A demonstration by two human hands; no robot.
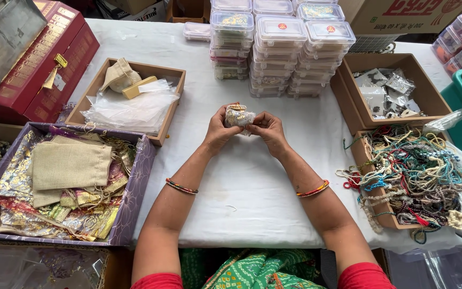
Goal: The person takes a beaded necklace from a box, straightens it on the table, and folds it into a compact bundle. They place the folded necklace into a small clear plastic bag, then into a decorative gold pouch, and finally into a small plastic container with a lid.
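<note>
While both hands are closing around a small silvery pouch, the person is holding it above the middle of the white-covered table

Stacked clear lidded boxes are standing just beyond the pouch; a wooden tray of plastic bags is lying to the left, a purple box of fabric pouches nearer left, a tray of tangled bead strings to the right. Bare cloth is lying open beneath the forearms. Left hand and right hand are meeting fingertips on the pouch, wrists angled inward
</note>
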